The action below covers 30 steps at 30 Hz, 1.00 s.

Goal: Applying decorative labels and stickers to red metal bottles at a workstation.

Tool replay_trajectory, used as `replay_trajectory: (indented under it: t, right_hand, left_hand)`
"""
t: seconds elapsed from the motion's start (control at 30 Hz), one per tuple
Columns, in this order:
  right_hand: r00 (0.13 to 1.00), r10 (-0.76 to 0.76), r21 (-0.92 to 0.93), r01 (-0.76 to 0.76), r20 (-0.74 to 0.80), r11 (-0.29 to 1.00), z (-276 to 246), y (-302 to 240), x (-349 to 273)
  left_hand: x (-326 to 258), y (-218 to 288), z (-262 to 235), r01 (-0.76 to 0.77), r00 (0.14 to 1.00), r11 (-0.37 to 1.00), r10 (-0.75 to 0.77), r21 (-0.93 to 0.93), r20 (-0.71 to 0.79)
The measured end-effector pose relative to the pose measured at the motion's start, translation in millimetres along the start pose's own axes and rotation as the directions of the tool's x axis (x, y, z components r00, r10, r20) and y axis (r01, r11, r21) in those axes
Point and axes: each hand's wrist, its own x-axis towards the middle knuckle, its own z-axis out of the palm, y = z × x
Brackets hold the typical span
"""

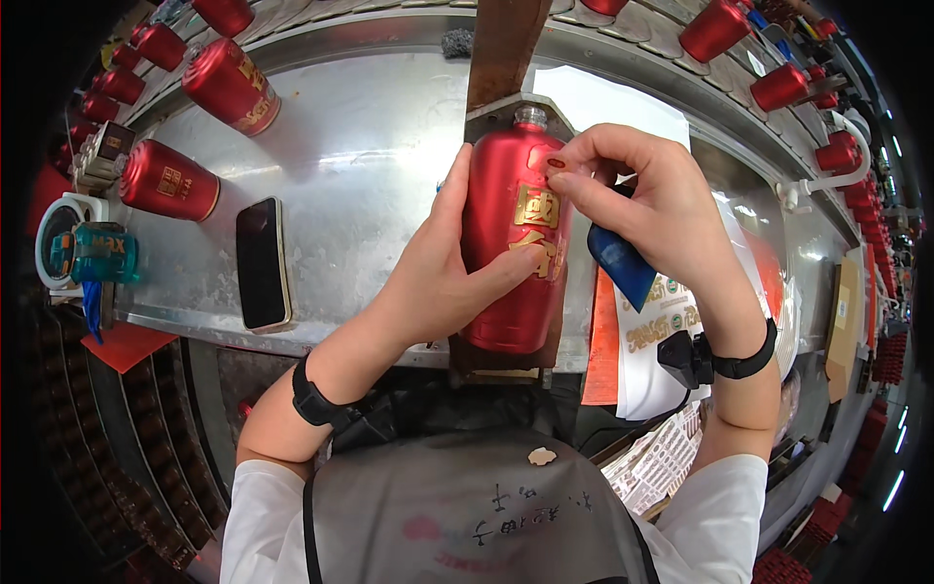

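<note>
Steel table [370, 146] beneath: red bottle [511, 243] lies lengthwise, neck pointing away from the person; left hand [438, 273] grips it, right hand [647, 209] pinches its gold label [537, 206].

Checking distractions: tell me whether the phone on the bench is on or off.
Off: the phone lies face up on the metal bench, its screen dark.

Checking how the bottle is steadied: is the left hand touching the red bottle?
Touching. The head view shows the left hand wrapped on the red bottle, thumb pressed across its gold label.
</note>
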Motion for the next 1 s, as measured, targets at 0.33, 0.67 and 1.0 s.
replay_trajectory:
  t: [0.33, 0.67, 1.0]
  right_hand:
    - [1.000, 0.018, 0.059, -0.019, 0.020, 0.998, 0.4, 4.2, 2.7]
    - [0.996, 0.074, 0.126, -0.081, 0.058, 0.989, -3.4, 3.8, 6.5]
    - [0.998, -0.052, 0.112, 0.055, -0.032, 0.992, 5.3, 12.6, 1.6]
  left_hand:
    - [0.6, 0.6, -1.5, 0.039, 0.999, 0.999, -0.039, 0.014, 0.009]
    - [4.3, -3.1, -1.5, 0.014, 1.000, 0.999, -0.015, 0.045, 0.010]
    - [-3.6, -7.8, -2.9, -0.042, 0.999, 0.991, 0.038, 0.130, 0.033]
